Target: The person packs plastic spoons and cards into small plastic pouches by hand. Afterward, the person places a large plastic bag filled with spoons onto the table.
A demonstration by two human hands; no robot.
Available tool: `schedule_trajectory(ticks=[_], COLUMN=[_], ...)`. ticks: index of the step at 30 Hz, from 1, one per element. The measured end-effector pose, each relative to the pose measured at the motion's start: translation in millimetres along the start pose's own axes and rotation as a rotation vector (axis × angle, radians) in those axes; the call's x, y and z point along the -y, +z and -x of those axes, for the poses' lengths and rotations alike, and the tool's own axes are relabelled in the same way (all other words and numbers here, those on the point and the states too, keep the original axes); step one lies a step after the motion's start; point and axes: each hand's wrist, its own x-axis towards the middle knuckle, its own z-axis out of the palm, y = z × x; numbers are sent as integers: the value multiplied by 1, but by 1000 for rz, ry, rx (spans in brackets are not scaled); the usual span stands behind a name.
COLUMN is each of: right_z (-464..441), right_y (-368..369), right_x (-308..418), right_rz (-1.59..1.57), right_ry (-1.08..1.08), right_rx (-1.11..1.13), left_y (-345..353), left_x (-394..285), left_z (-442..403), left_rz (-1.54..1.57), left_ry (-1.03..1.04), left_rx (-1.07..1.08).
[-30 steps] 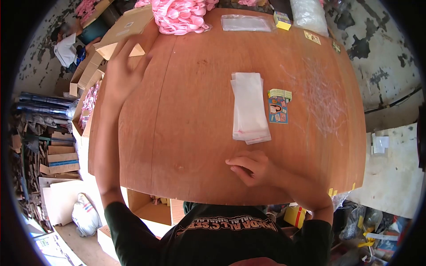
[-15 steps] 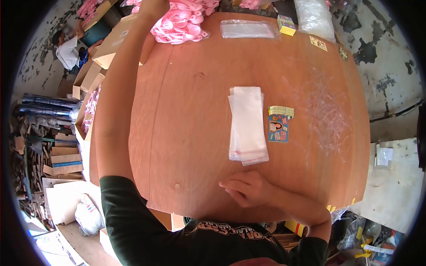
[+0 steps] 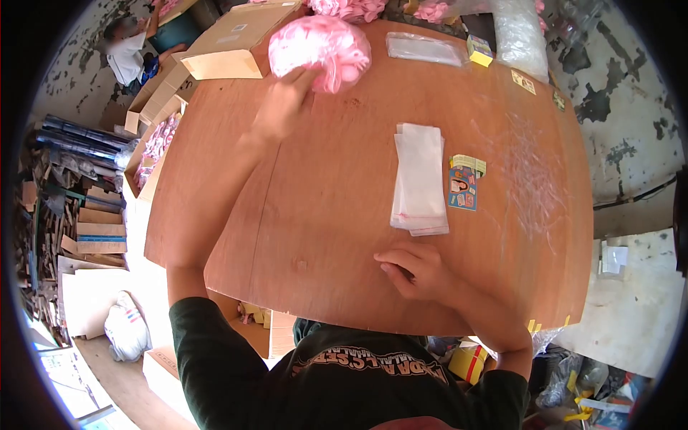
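At the far side of the table, my left hand [image 3: 288,99] grips the near end of a clear plastic bag of pink spoons [image 3: 322,49]. My right hand [image 3: 417,271] rests near the table's front edge with its fingers curled in and nothing visible in them. Just beyond it lies a stack of clear plastic sleeves [image 3: 419,175], slightly fanned. Right of the stack are a small blue printed card [image 3: 462,192] and a yellowish folded paper [image 3: 469,165] touching its top edge.
Tangled clear plastic strips [image 3: 534,175] cover the table's right side. At the back are a flat pack of sleeves [image 3: 426,49], a small yellow box [image 3: 479,51] and a plastic roll [image 3: 517,39]. A cardboard box [image 3: 240,43] stands back left; a person [image 3: 125,61] sits beyond.
My left arm has drawn back from the far pile, bringing the bag of pink spoons nearer over the table. My right hand has stayed by the front edge. The view has shifted slightly.
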Motion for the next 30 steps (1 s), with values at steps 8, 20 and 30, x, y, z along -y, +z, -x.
schedule_trajectory(ticks=[8,20,30], right_z=[1,1,3], right_y=[3,3,-1], right_x=[3,2,-1], right_rz=[26,2,-14], right_ry=[23,26,3], right_rx=[-13,-12,-15], left_y=[-1,-32,22], left_x=[-16,12,7], left_z=[73,-30,-34], left_rz=[20,-125,-132], left_ry=[-93,-244,-564], left_rx=[111,-68,387])
